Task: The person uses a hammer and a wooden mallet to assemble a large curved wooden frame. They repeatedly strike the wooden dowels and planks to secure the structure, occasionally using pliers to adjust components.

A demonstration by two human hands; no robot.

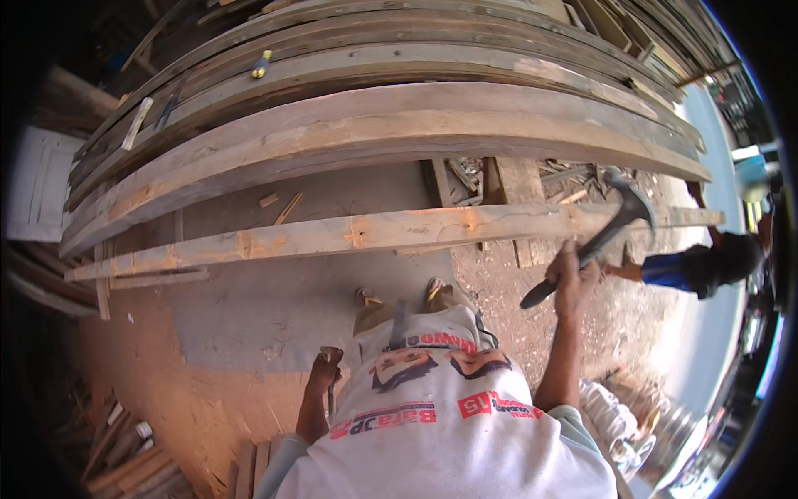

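My right hand [573,281] is wrapped round the dark handle of a claw hammer [611,229], raised over the right part of a long narrow wooden beam [332,237]. The hammer's head points up and away from me. Low beside my body, my left hand [327,366] is curled closed near my left hip. A thin dark piece shows below its fingers, too small to name. The narrow beam lies across in front of me, with orange-brown patches on its face. Beyond it runs a thicker wooden beam [374,133].
More planks [374,56] lie stacked at the back, with a yellow-and-black handled tool [262,65] on them. A person [694,264] in a blue sleeve is at the right. Wood scraps [133,449] pile up at lower left; white sacks [611,416] stand at lower right.
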